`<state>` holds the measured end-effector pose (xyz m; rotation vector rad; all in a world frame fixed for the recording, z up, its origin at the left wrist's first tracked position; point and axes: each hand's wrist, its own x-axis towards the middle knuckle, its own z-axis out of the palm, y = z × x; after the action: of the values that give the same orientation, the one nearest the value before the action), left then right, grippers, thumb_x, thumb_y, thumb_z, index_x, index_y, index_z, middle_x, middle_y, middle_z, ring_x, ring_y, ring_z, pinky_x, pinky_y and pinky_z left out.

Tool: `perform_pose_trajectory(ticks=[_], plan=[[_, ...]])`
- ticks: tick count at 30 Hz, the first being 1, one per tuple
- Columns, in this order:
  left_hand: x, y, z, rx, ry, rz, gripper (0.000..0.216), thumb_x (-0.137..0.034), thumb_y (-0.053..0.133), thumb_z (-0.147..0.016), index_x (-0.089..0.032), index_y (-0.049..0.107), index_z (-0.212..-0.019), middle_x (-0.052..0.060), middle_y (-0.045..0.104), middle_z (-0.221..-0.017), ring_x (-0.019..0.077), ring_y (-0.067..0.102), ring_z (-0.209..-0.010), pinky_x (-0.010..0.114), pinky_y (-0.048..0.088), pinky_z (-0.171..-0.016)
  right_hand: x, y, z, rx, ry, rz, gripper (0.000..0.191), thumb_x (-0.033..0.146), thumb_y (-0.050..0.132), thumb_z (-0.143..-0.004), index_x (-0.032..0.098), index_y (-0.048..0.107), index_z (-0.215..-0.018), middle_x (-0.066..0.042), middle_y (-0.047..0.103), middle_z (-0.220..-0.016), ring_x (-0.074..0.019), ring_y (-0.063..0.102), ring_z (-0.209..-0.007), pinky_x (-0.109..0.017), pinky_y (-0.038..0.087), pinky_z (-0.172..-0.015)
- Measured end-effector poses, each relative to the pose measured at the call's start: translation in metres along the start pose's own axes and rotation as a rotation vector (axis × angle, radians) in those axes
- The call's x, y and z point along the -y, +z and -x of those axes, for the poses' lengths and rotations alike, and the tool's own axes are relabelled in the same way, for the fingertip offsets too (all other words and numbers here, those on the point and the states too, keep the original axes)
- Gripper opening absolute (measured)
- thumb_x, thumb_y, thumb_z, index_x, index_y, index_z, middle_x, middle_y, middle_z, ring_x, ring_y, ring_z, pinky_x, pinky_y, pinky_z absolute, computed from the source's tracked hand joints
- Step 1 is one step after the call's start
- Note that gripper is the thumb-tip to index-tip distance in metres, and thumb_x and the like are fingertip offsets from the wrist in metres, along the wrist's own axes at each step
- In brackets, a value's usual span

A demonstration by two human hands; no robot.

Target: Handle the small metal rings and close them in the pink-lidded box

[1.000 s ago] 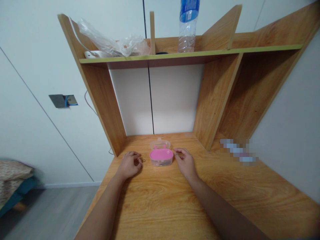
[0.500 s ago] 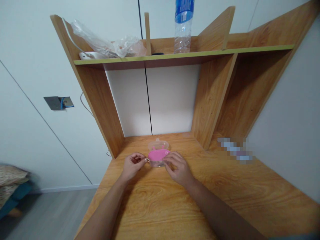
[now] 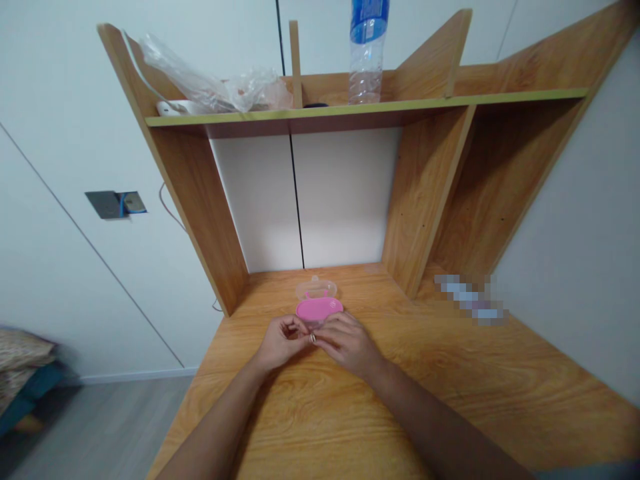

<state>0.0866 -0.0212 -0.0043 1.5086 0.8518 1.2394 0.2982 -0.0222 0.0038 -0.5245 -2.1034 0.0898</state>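
A small pink box (image 3: 320, 309) with its clear lid tipped open behind it sits on the wooden desk (image 3: 350, 413). Just in front of the box, my left hand (image 3: 281, 342) and my right hand (image 3: 347, 342) meet fingertip to fingertip. Between them is a small ring (image 3: 313, 338), pinched by the fingers of both hands. The ring is tiny and partly covered by the fingers.
A wooden hutch stands on the desk, with a shelf (image 3: 370, 107) above. On the shelf are a clear water bottle (image 3: 367, 53) with a blue label and crumpled plastic bags (image 3: 220, 90). A blurred item (image 3: 470, 301) lies at the right. The desk's left edge drops to the floor.
My left hand picked the ring up off the desk beside the box and carried it toward the middle. My right hand came in from the box's right side to meet it.
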Motion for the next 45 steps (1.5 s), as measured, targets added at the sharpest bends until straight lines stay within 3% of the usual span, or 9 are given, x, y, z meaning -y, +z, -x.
perform_pose_trajectory(ticks=[16,29,34,45], plan=[[0.005,0.000,0.000,0.000,-0.078,0.062,0.041,-0.034,0.093,-0.063,-0.015,0.057,-0.066,-0.001,0.068,-0.063,0.0084,0.060,-0.056,0.019,0.046,-0.059,0.001,0.002,0.001,0.019,0.030,-0.027,0.020,0.023,0.070,-0.091,0.029,0.073,-0.110,-0.005,0.074,-0.095,-0.0227,0.067,-0.089,-0.039,0.056,-0.080],[0.007,-0.004,0.003,0.178,-0.137,0.229,0.038,-0.032,0.093,-0.067,-0.014,0.065,-0.086,0.006,0.077,-0.086,0.0143,0.072,-0.076,0.026,0.053,-0.077,0.007,-0.002,0.001,-0.004,0.052,-0.045,0.024,0.017,0.068,-0.083,0.029,0.071,-0.104,-0.006,0.073,-0.096,-0.0234,0.068,-0.090,-0.039,0.057,-0.080],[0.008,-0.002,0.004,0.232,-0.170,0.254,0.037,-0.032,0.092,-0.069,-0.015,0.063,-0.086,0.007,0.078,-0.083,0.0149,0.072,-0.073,0.026,0.053,-0.073,0.010,-0.004,0.000,0.008,0.046,-0.048,0.020,0.016,0.069,-0.081,0.028,0.068,-0.097,-0.005,0.071,-0.096,-0.0230,0.067,-0.089,-0.039,0.056,-0.081],[-0.002,0.001,0.004,0.233,-0.180,0.307,0.037,-0.028,0.092,-0.069,-0.015,0.060,-0.083,0.005,0.079,-0.079,0.0137,0.073,-0.070,0.023,0.052,-0.071,0.010,-0.003,0.000,0.026,0.028,-0.043,0.024,0.019,0.069,-0.084,0.029,0.068,-0.106,-0.006,0.071,-0.099,-0.0238,0.067,-0.091,-0.040,0.055,-0.082]])
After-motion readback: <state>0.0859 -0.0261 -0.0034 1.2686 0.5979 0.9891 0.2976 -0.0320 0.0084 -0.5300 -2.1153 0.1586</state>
